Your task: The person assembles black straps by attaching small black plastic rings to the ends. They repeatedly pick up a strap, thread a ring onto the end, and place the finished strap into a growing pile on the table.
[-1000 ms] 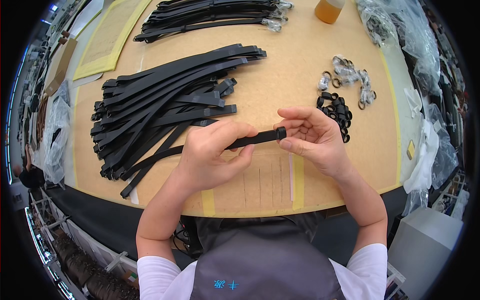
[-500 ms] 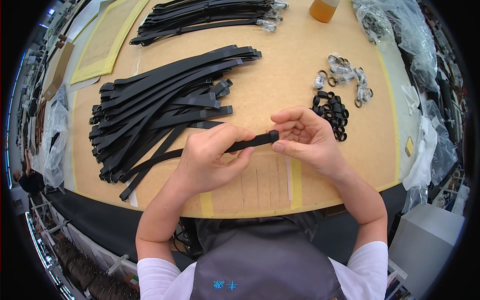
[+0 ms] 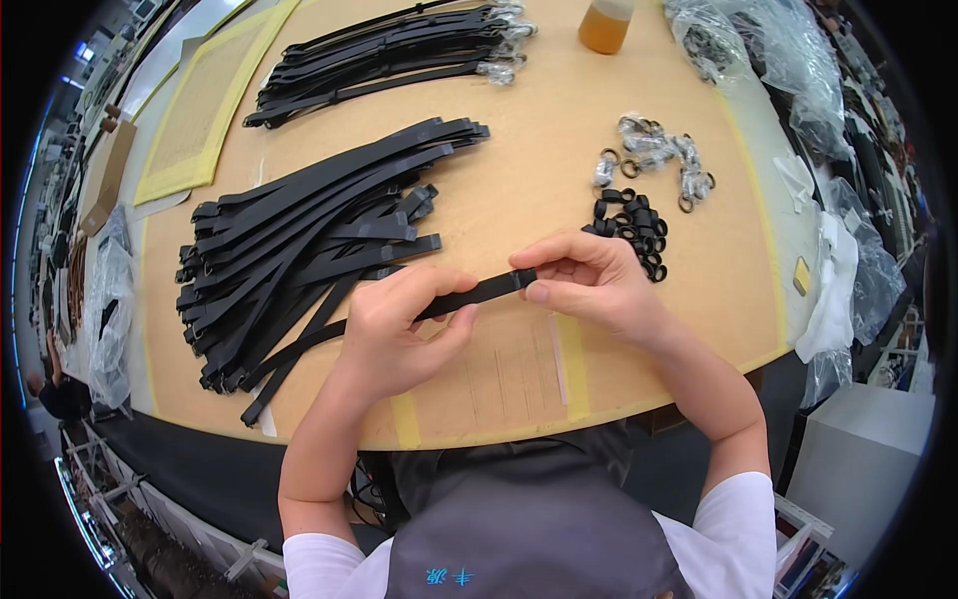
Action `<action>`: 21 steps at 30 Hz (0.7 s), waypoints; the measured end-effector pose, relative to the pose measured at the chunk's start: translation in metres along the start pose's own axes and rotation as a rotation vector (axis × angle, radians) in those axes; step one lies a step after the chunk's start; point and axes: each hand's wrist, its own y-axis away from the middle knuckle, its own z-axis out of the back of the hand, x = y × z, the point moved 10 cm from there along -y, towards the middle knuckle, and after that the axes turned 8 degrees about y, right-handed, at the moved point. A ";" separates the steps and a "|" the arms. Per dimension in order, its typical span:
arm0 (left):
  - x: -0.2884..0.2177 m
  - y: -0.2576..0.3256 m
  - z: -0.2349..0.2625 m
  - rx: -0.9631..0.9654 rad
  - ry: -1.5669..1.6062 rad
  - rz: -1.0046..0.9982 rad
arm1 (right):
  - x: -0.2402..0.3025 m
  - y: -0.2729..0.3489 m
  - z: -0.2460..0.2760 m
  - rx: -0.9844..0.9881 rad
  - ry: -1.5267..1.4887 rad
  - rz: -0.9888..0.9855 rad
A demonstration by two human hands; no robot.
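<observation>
My left hand (image 3: 394,324) grips a black belt (image 3: 464,298) between thumb and fingers. From the hand, the belt runs back left toward a pile of similar black belts (image 3: 299,240) with metal buckles. At the belt's free end, thumb and forefinger of my right hand (image 3: 589,285) are pinched together. A narrow black belt loop (image 3: 518,281) seems to sit around the strap just beside those fingertips. The tip itself is partly hidden by the right fingers. Beyond my right hand lies a heap of small black belt loops (image 3: 639,225).
Small rings and plastic-wrapped metal pieces (image 3: 649,150) lie behind the loops. Another row of black belts (image 3: 389,60) rests at the back, near a bottle of amber liquid (image 3: 605,30). Clear plastic bags (image 3: 798,50) crowd the far right. A yellow-edged board (image 3: 215,95) lies back left.
The right fingers have closed over the belt's tip, and the loop now appears slightly further in from the end. The whole view has shifted a little.
</observation>
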 end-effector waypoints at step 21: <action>0.004 0.001 -0.015 0.131 0.053 0.000 | 0.056 -0.059 0.124 -0.399 1.496 -0.159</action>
